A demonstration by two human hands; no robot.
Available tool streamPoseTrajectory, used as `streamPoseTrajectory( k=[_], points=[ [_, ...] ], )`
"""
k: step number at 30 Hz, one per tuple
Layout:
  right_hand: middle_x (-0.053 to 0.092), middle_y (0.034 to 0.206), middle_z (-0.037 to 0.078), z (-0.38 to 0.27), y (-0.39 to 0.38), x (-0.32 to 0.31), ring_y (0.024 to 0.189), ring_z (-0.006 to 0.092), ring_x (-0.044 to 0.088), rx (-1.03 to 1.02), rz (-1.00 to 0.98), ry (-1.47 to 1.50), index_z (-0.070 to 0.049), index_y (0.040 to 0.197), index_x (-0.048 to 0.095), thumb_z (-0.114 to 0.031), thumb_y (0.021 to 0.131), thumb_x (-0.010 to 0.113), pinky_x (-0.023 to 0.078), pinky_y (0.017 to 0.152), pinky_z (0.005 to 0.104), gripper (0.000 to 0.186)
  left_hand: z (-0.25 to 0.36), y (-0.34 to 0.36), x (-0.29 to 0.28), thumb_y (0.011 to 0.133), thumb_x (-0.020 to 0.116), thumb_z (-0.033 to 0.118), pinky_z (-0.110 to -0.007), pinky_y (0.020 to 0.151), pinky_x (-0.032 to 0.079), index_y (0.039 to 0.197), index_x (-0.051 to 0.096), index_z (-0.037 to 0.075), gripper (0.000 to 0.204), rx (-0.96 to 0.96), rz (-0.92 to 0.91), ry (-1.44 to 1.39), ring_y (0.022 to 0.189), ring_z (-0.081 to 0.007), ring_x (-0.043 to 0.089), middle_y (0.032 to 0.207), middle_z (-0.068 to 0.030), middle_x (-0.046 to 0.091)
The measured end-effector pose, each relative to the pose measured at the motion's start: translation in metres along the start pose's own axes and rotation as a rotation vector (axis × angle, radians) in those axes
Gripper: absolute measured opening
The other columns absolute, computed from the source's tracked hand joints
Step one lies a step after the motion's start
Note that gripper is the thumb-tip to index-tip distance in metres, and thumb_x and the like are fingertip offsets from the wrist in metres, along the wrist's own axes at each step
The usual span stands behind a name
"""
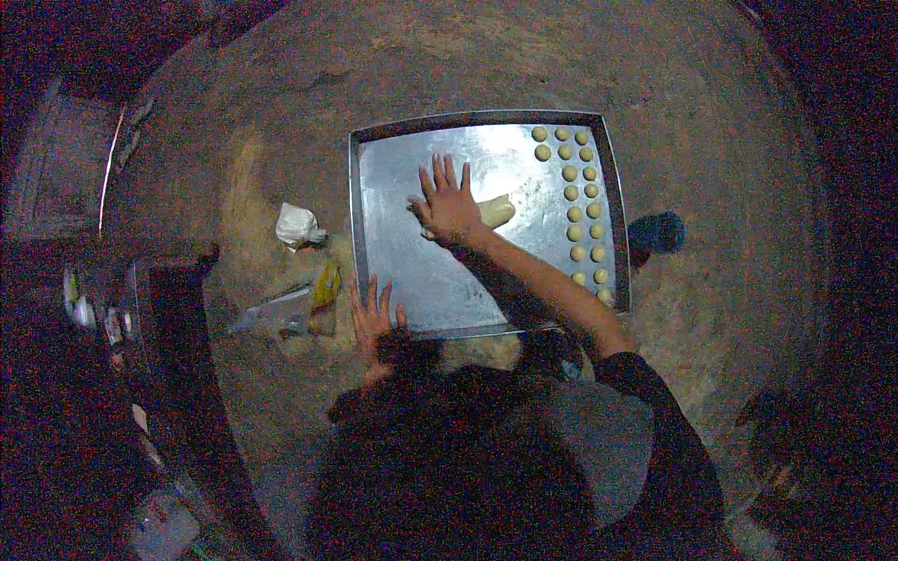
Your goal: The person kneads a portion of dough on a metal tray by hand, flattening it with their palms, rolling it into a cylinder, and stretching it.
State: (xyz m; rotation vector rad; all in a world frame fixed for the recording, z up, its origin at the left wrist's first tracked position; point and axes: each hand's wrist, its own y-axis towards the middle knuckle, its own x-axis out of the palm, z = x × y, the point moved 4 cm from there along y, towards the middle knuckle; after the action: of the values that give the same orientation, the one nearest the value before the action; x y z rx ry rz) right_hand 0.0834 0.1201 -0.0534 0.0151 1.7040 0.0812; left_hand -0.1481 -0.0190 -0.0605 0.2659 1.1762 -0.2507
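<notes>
A shallow metal tray (421, 290) lies in front of me. My right hand (449, 206), fingers spread, presses palm-down on a pale roll of dough (498, 211); one end sticks out to the right of the hand and the rest is mostly covered. At the tray's near left corner rests my left hand (376, 320), its fingers stretched out along the rim and nothing seen in them. Along the tray's right side sit small round dough balls (573, 213), several of them, set in rough columns.
Left of the tray are a knotted white plastic bag (298, 226) and a clear and yellow plastic packet (309, 301). A dark blue container (658, 233) stands close by the right rim. Dark furniture edges (178, 327) border the floor (449, 56) at left.
</notes>
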Motion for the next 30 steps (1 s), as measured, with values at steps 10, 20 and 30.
streamPoseTrajectory(
  k=[10, 20, 30],
  points=[
    [0.021, 0.166, 0.023, -0.055, -0.141, -0.007, 0.156, 0.0371, 0.016, -0.318, -0.231, -0.002, 0.003, 0.154, 0.035, -0.049, 0.106, 0.039, 0.006, 0.123, 0.0651, 0.071, -0.006, -0.001, 0.009, 0.094, 0.059, 0.029, -0.058, 0.119, 0.029, 0.141, 0.057, 0.01, 0.051, -0.029, 0.007, -0.037, 0.155, -0.0416, 0.019, 0.16, -0.0088, 0.042],
    [0.026, 0.163, 0.028, 0.006, 0.032, 0.022, 0.155, 0.0427, 0.016, -0.096, 0.021, -0.124, 0.0, 0.15, 0.042, -0.036, 0.105, 0.042, 0.006, 0.121, 0.0682, 0.057, 0.003, 0.003, 0.01, 0.091, 0.059, 0.029, -0.055, 0.116, 0.034, 0.144, 0.054, 0.012, 0.056, -0.019, -0.012, 0.042, 0.154, -0.0409, 0.021, 0.159, -0.0086, 0.042],
    [0.022, 0.167, 0.021, -0.069, -0.088, 0.038, 0.156, 0.0374, 0.014, -0.435, -0.118, -0.161, -0.001, 0.155, 0.037, -0.054, 0.102, 0.043, 0.006, 0.123, 0.0655, 0.075, -0.005, 0.001, 0.02, 0.092, 0.06, 0.028, -0.055, 0.114, 0.037, 0.142, 0.056, 0.013, 0.052, -0.058, 0.031, -0.033, 0.155, -0.0399, 0.02, 0.16, -0.0071, 0.042]
  ],
)
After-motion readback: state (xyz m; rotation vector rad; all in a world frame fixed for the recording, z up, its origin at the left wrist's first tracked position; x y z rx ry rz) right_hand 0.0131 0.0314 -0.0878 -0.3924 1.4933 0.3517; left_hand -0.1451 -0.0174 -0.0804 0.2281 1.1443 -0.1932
